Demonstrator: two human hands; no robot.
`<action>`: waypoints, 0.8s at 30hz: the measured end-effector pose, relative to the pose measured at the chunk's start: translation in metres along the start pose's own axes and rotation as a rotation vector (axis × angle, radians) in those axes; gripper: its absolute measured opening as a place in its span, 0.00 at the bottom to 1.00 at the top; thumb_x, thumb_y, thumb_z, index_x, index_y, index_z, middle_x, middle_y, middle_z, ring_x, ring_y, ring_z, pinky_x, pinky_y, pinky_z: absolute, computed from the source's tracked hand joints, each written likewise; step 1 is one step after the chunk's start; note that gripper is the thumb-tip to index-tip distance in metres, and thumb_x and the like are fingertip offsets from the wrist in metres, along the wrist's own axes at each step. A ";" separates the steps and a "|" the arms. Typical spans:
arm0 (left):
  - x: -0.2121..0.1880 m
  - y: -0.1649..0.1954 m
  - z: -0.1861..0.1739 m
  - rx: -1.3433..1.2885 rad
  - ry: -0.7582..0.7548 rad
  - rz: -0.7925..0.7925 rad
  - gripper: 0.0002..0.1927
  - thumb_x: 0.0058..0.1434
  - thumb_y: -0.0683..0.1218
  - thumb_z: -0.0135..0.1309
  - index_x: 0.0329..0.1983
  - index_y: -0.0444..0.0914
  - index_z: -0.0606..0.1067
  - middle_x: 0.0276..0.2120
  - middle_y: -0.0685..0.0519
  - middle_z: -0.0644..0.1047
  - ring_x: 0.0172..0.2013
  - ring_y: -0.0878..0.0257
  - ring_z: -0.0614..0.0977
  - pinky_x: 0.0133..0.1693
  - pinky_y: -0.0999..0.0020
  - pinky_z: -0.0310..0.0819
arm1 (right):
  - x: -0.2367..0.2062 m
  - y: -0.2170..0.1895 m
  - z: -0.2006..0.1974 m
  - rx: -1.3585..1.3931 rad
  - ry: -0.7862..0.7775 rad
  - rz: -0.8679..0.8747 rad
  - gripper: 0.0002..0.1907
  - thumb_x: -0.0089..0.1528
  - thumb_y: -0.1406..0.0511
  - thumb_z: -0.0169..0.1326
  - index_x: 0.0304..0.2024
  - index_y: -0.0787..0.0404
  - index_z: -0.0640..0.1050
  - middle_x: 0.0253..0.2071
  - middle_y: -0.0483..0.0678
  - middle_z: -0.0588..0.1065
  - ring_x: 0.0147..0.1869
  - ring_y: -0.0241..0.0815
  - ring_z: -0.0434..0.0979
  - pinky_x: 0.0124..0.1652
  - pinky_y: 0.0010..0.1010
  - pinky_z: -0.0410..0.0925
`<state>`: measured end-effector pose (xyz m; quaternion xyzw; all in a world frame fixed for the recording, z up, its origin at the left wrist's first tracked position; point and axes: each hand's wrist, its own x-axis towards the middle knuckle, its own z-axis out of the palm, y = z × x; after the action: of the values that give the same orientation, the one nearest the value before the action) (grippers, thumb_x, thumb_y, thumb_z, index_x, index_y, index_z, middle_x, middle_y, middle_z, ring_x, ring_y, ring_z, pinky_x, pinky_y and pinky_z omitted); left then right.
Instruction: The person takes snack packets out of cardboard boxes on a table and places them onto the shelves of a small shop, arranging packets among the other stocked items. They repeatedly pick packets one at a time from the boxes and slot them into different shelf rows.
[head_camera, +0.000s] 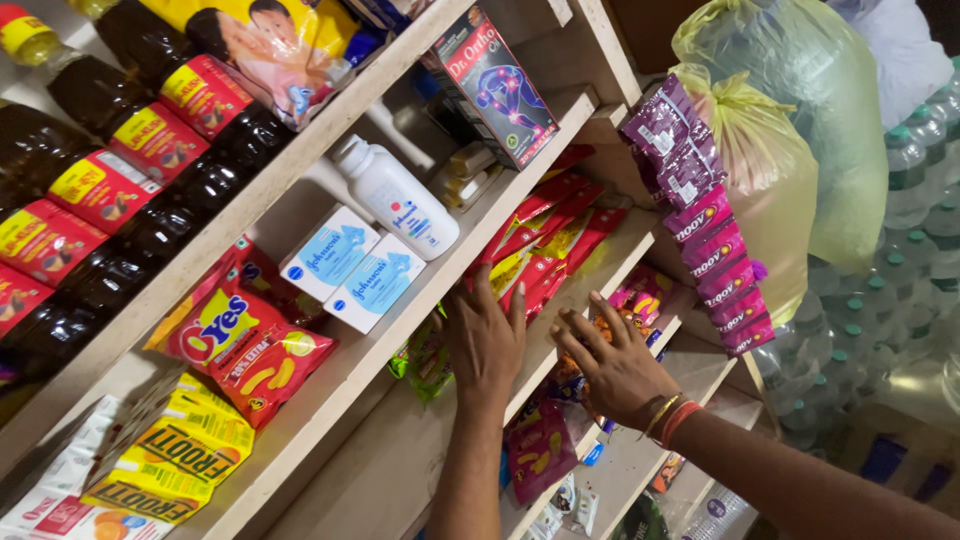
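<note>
Clearly light and crinkly, the red and yellow sachets (545, 240) lie heaped on the shelf (600, 270) at mid-frame; I judge them slippery, best pinched by an edge. My left hand (487, 335) lies flat, fingers spread, just below them, holding nothing; my right hand (610, 365), open too, rests on orange snack packets (640, 305).

Both arms are bare of sleeves; the right hand (612, 368) has gold and red bangles (670, 415) at its wrist.
</note>
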<state>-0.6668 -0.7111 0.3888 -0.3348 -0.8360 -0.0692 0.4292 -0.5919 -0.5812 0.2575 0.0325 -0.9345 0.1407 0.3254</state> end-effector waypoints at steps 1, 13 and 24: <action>0.003 0.001 -0.001 0.059 0.063 0.034 0.29 0.67 0.60 0.50 0.62 0.36 0.70 0.51 0.36 0.73 0.52 0.40 0.77 0.54 0.39 0.67 | 0.000 0.000 0.001 -0.005 0.009 -0.005 0.54 0.44 0.62 0.64 0.73 0.50 0.58 0.75 0.52 0.55 0.76 0.68 0.44 0.68 0.62 0.49; 0.055 -0.004 -0.002 0.012 -0.103 -0.010 0.26 0.70 0.61 0.50 0.43 0.31 0.77 0.35 0.36 0.79 0.35 0.38 0.81 0.39 0.49 0.76 | -0.001 0.003 0.006 -0.003 0.016 -0.036 0.55 0.43 0.62 0.62 0.73 0.52 0.57 0.75 0.54 0.55 0.76 0.69 0.45 0.66 0.67 0.50; 0.025 0.002 0.006 -0.242 0.056 0.081 0.30 0.69 0.55 0.54 0.65 0.30 0.69 0.56 0.27 0.73 0.56 0.32 0.75 0.55 0.47 0.72 | -0.003 0.016 0.024 -0.011 0.162 -0.109 0.43 0.49 0.63 0.58 0.69 0.53 0.67 0.72 0.54 0.61 0.78 0.69 0.50 0.71 0.62 0.49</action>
<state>-0.6794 -0.6944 0.4037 -0.4154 -0.7950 -0.1617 0.4114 -0.6060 -0.5733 0.2334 0.0702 -0.9026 0.1200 0.4075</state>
